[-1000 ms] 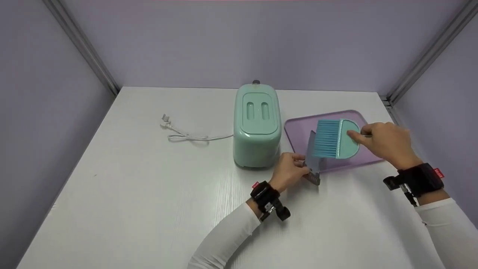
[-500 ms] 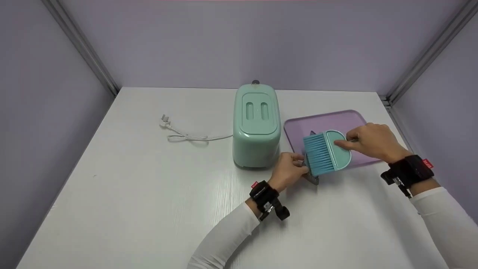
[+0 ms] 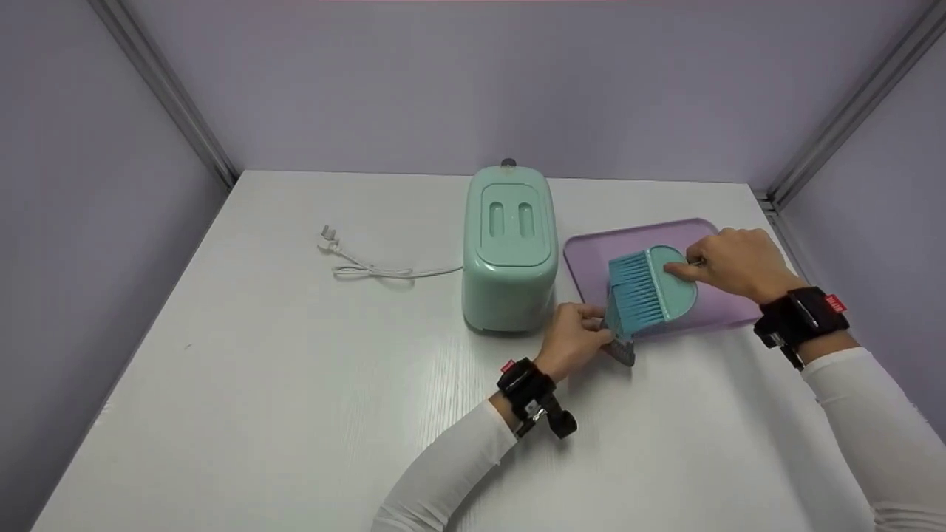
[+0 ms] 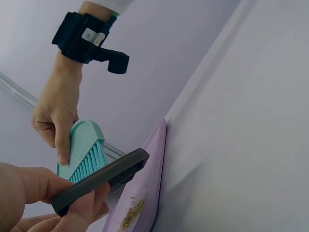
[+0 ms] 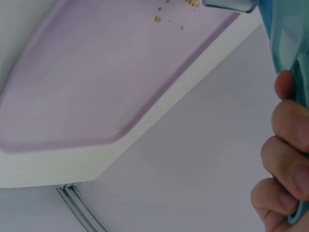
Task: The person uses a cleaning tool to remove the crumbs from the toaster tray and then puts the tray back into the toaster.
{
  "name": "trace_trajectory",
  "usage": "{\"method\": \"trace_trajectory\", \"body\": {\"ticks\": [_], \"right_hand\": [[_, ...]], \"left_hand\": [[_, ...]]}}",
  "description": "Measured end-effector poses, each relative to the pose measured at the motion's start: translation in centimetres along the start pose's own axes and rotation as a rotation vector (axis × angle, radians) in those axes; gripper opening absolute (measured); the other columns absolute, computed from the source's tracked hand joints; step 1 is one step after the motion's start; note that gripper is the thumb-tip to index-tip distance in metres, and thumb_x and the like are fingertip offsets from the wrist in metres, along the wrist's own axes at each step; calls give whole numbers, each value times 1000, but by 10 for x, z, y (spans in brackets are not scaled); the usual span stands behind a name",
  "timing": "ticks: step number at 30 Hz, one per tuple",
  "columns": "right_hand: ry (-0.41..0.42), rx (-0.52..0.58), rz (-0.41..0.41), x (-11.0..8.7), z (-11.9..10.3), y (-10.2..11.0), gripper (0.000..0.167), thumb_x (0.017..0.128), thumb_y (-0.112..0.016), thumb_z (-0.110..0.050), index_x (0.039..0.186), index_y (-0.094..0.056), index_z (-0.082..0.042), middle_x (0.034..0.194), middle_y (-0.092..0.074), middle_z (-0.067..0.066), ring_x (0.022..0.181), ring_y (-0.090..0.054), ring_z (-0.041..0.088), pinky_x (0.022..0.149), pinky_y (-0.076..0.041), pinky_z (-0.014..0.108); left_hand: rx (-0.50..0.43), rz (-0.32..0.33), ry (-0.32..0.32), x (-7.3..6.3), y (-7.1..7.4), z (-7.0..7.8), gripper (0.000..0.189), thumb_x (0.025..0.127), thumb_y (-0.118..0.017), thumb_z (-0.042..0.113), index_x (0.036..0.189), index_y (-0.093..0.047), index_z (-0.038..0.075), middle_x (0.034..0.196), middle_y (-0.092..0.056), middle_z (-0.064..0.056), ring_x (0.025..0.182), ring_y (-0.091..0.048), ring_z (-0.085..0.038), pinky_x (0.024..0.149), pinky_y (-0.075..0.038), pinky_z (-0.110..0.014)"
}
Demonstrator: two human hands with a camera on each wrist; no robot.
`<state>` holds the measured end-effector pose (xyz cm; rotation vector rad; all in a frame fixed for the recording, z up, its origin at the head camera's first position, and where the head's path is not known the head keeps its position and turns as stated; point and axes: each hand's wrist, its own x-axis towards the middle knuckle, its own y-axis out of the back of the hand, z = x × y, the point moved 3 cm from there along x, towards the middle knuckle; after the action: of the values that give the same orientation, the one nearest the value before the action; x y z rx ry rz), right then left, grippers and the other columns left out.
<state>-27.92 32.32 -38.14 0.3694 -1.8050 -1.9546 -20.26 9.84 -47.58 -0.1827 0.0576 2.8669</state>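
Observation:
My left hand (image 3: pixel 573 340) pinches the dark end of a thin grey crumb tray (image 3: pixel 624 351), tilted over the near left edge of a lilac tray (image 3: pixel 591 255). In the left wrist view the crumb tray's thick dark end bar (image 4: pixel 104 179) sits between thumb and fingers. My right hand (image 3: pixel 739 262) grips a mint hand brush (image 3: pixel 674 284) by its handle, thumb on its flat back. The blue bristles (image 3: pixel 634 292) lie against the crumb tray's face and hide most of it. Golden crumbs (image 4: pixel 133 212) lie on the lilac tray below.
A mint toaster (image 3: pixel 511 247) stands just left of the lilac tray. Its white cord (image 3: pixel 399 274) and plug (image 3: pixel 327 240) lie on the white table (image 3: pixel 295 384) to the left. Walls (image 3: pixel 473 89) enclose the table's back and sides.
The right hand has brought the brush left and down onto the crumb tray, then slightly back up along it. The left hand with the crumb tray has stayed nearly still.

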Motion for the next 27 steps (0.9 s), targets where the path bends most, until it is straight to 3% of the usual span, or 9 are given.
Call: {"method": "trace_trajectory", "body": {"ticks": [8, 16, 22, 27], "right_hand": [[-60, -3, -20, 2, 22, -12, 47, 80, -51, -57, 52, -50, -20, 44, -26, -5, 42, -27, 11, 38, -16, 26], [-124, 23, -24, -5, 39, -17, 48, 80, -48, -60, 53, -53, -20, 45, -32, -5, 43, -33, 14, 37, -19, 27], [-194, 200, -22, -9, 34, -12, 49, 78, -49, -61, 49, -49, -21, 47, -26, -6, 43, -28, 13, 38, -15, 27], [-175, 339, -6, -5, 20, -11, 49, 79, -52, -58, 48, -47, -21, 46, -26, -7, 43, -25, 11, 38, -16, 26]], "left_hand": [[12, 12, 24, 1, -1, -1, 27, 75, -66, 1, 102, -64, 2, 81, -66, 0, 67, -61, -7, 54, -49, -23], [26, 4, -7, 1, -2, -1, 31, 75, -66, 2, 106, -62, 2, 90, -65, -2, 75, -60, -4, 58, -50, -23], [28, 15, 18, 1, -1, -1, 32, 75, -66, 1, 107, -61, 1, 88, -65, -3, 71, -61, -6, 57, -50, -23], [40, 43, 39, 1, 0, 0, 33, 74, -67, 2, 107, -62, 4, 90, -63, 0, 74, -59, -5, 57, -50, -22]]}}
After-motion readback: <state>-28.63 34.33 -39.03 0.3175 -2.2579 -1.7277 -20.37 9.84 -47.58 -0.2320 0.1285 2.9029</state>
